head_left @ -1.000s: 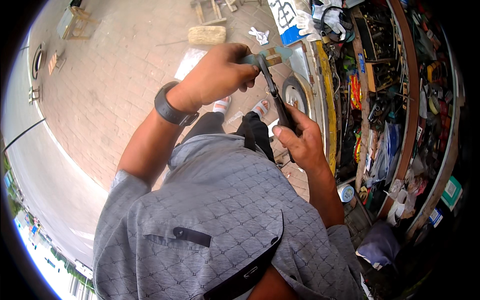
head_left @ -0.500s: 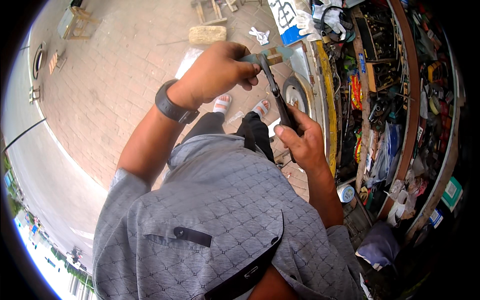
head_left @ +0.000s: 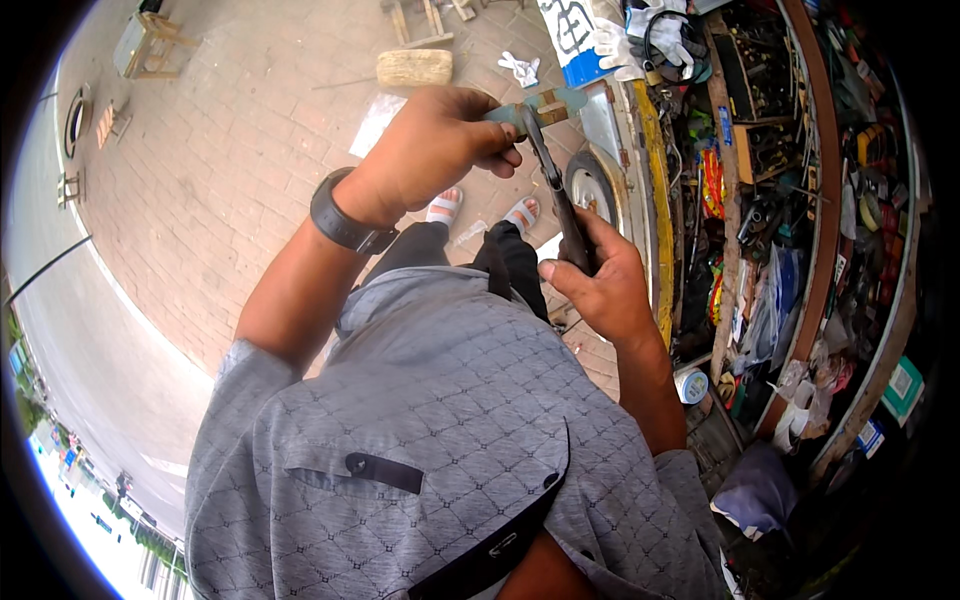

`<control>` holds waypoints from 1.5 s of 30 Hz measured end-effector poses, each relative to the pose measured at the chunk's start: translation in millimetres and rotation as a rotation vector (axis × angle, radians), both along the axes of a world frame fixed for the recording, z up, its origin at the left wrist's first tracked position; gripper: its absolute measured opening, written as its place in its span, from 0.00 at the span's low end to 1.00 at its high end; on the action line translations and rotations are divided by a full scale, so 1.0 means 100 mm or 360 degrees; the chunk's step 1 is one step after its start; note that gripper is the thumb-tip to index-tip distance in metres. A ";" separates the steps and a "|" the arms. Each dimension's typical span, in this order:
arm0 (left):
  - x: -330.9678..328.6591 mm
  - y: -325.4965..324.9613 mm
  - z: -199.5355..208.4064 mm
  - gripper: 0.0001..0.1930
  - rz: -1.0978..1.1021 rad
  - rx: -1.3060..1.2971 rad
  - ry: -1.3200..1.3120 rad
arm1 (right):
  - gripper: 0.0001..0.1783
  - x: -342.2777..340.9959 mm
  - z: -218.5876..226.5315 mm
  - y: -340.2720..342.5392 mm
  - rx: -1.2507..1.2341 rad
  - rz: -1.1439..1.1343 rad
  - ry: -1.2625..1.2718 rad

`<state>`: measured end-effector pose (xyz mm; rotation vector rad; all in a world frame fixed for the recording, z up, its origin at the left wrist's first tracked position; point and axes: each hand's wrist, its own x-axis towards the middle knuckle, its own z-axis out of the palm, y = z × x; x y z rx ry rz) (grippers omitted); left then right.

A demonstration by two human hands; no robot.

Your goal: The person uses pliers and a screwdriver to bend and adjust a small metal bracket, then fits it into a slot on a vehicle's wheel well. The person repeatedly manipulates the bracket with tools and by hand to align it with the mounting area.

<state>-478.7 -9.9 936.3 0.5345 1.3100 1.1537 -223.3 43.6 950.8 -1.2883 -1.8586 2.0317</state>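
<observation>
My left hand (head_left: pixel 440 140), wearing a black wristband (head_left: pixel 345 215), pinches one end of a flat grey-green metal piece (head_left: pixel 560 105) with brownish patches, perhaps a hinge. Dark pliers (head_left: pixel 553 175) reach up to this piece, and their jaws meet it just right of my left fingers. The grip of the jaws is too small to make out. Lower down, my right hand (head_left: pixel 605 280) is wrapped round the plier handles, thumb along the near side. Both hands are held in front of my body, above the paving.
At the right stands a cart (head_left: pixel 655 200) crammed with tools and parts, with white gloves (head_left: pixel 665 40) at its far end and a wheel (head_left: pixel 590 185) below. A worn block (head_left: pixel 415 68) and a white rag (head_left: pixel 519 69) lie on the brick paving ahead.
The plier handles and my right thumb have shifted slightly; the thumb now sits a little further left and lower. My left hand keeps nearly the same place on the metal piece.
</observation>
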 end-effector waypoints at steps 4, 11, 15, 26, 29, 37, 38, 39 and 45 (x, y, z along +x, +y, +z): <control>0.01 0.01 -0.03 0.10 0.0076 0.0019 -0.0009 | 0.30 -0.08 0.07 0.05 0.0236 0.0236 -0.0393; 0.05 0.05 -0.04 0.10 0.0058 0.0058 0.0130 | 0.27 -0.14 -0.04 0.02 0.0884 0.0364 -0.0426; 0.09 0.04 -0.06 0.09 0.0085 0.0069 0.0142 | 0.28 -0.13 -0.05 0.10 0.1260 0.0547 -0.0531; 0.12 0.06 -0.08 0.09 0.0116 0.0123 0.0224 | 0.24 -0.19 -0.07 0.07 0.1231 0.0409 -0.0641; 0.12 0.06 -0.07 0.10 0.0120 0.0135 0.0183 | 0.23 -0.20 -0.09 0.06 0.1293 0.0352 -0.0579; 0.12 0.05 -0.09 0.10 0.0107 0.0113 0.0182 | 0.25 -0.17 -0.16 0.02 0.1348 0.0314 -0.0518; 0.12 0.05 -0.10 0.10 0.0109 0.0115 0.0172 | 0.25 -0.17 -0.17 0.02 0.1366 0.0316 -0.0513; 0.12 0.05 -0.10 0.10 0.0113 0.0117 0.0164 | 0.25 -0.16 -0.18 0.02 0.1385 0.0318 -0.0507; 0.12 0.03 -0.10 0.10 0.0100 0.0112 0.0152 | 0.26 -0.15 -0.16 0.01 0.1370 0.0335 -0.0527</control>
